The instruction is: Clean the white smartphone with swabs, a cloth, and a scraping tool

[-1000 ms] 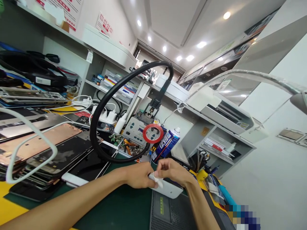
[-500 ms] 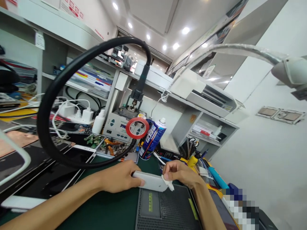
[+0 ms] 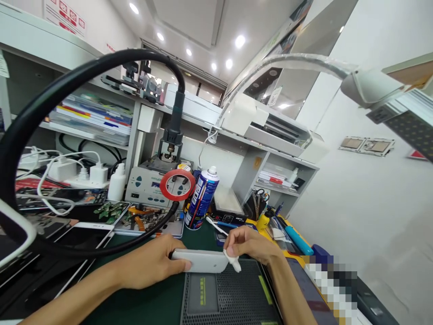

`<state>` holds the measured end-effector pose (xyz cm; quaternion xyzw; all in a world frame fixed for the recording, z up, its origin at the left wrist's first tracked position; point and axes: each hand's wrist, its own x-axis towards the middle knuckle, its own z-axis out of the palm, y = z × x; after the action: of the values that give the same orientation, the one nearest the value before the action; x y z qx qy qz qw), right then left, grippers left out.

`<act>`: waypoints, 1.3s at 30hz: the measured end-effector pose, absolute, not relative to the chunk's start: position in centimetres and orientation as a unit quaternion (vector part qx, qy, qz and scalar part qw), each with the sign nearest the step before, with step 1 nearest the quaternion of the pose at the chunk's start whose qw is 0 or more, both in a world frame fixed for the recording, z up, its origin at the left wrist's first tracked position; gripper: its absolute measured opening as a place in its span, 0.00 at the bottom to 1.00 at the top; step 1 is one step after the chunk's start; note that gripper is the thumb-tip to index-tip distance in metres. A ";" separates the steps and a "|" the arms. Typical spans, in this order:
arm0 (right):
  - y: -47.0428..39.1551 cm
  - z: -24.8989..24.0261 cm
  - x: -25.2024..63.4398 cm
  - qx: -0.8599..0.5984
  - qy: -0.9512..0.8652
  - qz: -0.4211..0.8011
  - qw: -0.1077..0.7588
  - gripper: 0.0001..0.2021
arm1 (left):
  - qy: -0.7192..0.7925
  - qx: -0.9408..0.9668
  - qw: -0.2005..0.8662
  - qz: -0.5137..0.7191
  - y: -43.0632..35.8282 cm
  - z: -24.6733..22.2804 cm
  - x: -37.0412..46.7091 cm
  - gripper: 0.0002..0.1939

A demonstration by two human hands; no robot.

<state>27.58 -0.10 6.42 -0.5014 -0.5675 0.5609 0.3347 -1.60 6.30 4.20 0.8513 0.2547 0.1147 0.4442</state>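
My left hand [image 3: 158,262] is closed round the left end of a pale silver, phone-like device [image 3: 203,261], thumb on its near face. Between the fingertips of my right hand [image 3: 248,245] is a crumpled white tissue [image 3: 233,262], pressed against the device's right end. The device is tilted on its long side above a black perforated mat [image 3: 237,293]. Most of its far face is hidden. A white-tipped stick [image 3: 216,225] lies just behind my right hand.
A blue spray can [image 3: 202,198] stands behind the hands, beside a red tape roll [image 3: 177,185] on a grey station. A thick black hose [image 3: 101,250] loops across the left side. Phones [image 3: 67,266] lie at left; tools and a turquoise tube [image 3: 299,240] are at right.
The camera view has shifted, so most of the scene sits further left. Both hands still hold the device and tissue, with the tissue's loose end hanging slightly differently.
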 end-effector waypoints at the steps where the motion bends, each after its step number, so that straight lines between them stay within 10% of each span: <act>1: -0.1 6.4 27.4 -0.504 -0.568 0.557 0.336 0.14 | 0.254 0.851 0.445 0.113 6.3 4.2 -1.6 0.18; 23: 3.3 7.9 15.8 -0.531 -0.718 0.393 0.219 0.16 | 0.213 0.867 0.412 0.181 6.2 4.1 -2.1 0.12; 39: 1.3 8.2 22.9 -0.541 -0.672 0.447 0.238 0.16 | 0.257 0.854 0.430 0.138 6.8 3.2 -1.8 0.16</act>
<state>22.86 1.26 8.22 -0.5406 -0.6716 0.4473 0.2378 -1.80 6.78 3.16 0.8543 0.2571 0.1381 0.4300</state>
